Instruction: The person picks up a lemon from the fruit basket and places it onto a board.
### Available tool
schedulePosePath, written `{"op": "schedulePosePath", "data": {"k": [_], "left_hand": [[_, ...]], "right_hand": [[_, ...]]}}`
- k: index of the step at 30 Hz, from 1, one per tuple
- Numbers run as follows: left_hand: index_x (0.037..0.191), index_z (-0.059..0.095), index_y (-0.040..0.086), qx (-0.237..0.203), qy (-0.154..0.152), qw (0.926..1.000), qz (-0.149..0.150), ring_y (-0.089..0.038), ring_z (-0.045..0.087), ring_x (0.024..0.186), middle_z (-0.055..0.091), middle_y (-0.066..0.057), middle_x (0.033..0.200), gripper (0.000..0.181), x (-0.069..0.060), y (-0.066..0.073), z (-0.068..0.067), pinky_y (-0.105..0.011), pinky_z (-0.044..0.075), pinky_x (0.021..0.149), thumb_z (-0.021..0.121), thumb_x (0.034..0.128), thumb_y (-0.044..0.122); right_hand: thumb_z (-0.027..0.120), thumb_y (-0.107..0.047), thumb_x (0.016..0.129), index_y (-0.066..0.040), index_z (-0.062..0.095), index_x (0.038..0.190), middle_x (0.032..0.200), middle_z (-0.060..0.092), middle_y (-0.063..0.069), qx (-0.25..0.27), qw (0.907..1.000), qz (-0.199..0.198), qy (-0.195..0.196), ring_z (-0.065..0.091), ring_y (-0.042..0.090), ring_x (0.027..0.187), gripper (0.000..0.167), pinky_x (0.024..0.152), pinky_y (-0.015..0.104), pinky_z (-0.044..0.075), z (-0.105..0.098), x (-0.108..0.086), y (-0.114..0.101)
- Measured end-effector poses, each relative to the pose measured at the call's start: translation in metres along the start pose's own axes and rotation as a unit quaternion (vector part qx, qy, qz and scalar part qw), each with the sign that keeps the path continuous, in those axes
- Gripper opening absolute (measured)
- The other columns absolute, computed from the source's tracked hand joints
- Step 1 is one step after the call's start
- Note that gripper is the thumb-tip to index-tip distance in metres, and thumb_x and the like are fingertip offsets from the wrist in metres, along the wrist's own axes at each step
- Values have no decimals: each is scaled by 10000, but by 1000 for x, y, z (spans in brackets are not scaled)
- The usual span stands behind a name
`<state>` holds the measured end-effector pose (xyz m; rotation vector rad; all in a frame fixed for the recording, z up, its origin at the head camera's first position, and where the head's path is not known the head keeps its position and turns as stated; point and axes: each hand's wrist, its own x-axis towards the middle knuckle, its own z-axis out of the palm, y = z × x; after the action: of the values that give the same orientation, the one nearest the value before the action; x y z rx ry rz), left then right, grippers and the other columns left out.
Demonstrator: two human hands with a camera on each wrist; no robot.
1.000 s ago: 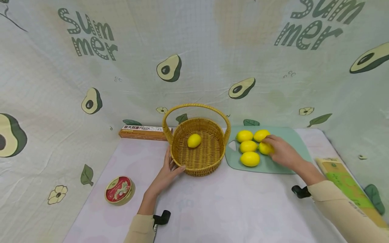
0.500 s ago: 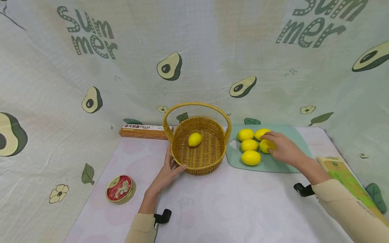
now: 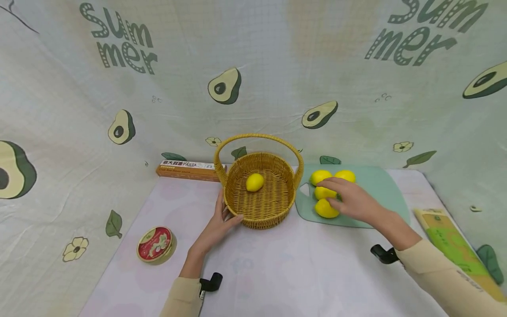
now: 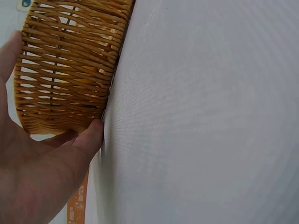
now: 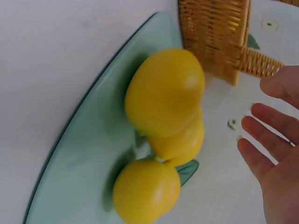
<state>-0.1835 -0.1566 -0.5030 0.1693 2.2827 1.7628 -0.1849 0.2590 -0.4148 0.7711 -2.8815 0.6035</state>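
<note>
A round wicker basket (image 3: 259,215) with a tall handle stands on the table, one yellow lemon (image 3: 255,182) inside. My left hand (image 3: 214,225) holds its left front side, thumb at the front; in the left wrist view the hand (image 4: 42,172) cups the woven wall (image 4: 70,70). To the right, several lemons lie on a pale green cutting board (image 3: 372,185), among them a front lemon (image 3: 326,208) and a back right lemon (image 3: 346,176). Above them hovers my right hand (image 3: 354,200), hiding part of the group. In the right wrist view its fingers (image 5: 268,140) are spread, grasping nothing, beside the lemons (image 5: 166,93).
A pasta box (image 3: 188,171) lies behind the basket to the left. Nearer on the left sits a round red and gold tin (image 3: 156,244). A long yellow-green packet (image 3: 455,246) lies along the right edge. A printed cloth (image 3: 269,88) hangs behind the table.
My right hand has left the lemon at the right of the group and moved left and slightly nearer, over the front lemons. My left hand stays at the basket.
</note>
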Motion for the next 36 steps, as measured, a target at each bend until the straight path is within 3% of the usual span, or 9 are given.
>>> {"op": "schedulePosePath", "data": {"k": [6, 11, 19, 26, 36], "left_hand": [[1461, -129, 618, -2, -41, 10000, 8, -347, 183, 1534, 42, -21, 1680, 1078, 0, 1, -1, -531, 242, 1225, 753, 876, 412], [1462, -129, 615, 45, -38, 10000, -17, -355, 179, 1533, 25, -23, 1682, 1082, 2, 2, 0, -539, 246, 1221, 757, 868, 431], [1495, -151, 551, 117, -54, 9998, 148, -390, 175, 1526, 34, -83, 1681, 1093, 4, -1, 0, -556, 231, 1217, 745, 885, 406], [1473, -141, 598, 105, 2, 9999, 41, -377, 183, 1527, 54, -68, 1678, 1076, 0, -3, 1, -561, 255, 1209, 741, 893, 388], [1476, -133, 595, 105, 17, 9999, 115, -397, 166, 1527, 41, -63, 1680, 1055, 1, -3, 0, -574, 255, 1205, 729, 902, 388]], "right_hand": [[665, -69, 890, -148, 617, 1332, 1354, 621, 78, 166, 9994, -313, 57, 571, 290, 1245, 452, 1003, 514, 511, 6, 9, -15], [678, -72, 891, -129, 615, 1337, 1332, 633, 42, 390, 9976, -563, 85, 613, 234, 1173, 454, 945, 447, 550, 14, 17, -31], [647, -98, 921, -121, 587, 1375, 1388, 595, 64, 629, 9967, -515, -74, 571, 268, 1275, 459, 1017, 462, 520, 27, 35, -61], [657, -91, 906, -105, 524, 1434, 1443, 539, 115, 538, 9957, -605, -457, 556, 288, 1293, 544, 1020, 451, 524, 47, 60, -87], [617, -23, 926, -137, 499, 1462, 1529, 443, 138, 592, 9958, -50, -703, 437, 308, 1415, 560, 1150, 473, 412, 69, 96, -100]]}}
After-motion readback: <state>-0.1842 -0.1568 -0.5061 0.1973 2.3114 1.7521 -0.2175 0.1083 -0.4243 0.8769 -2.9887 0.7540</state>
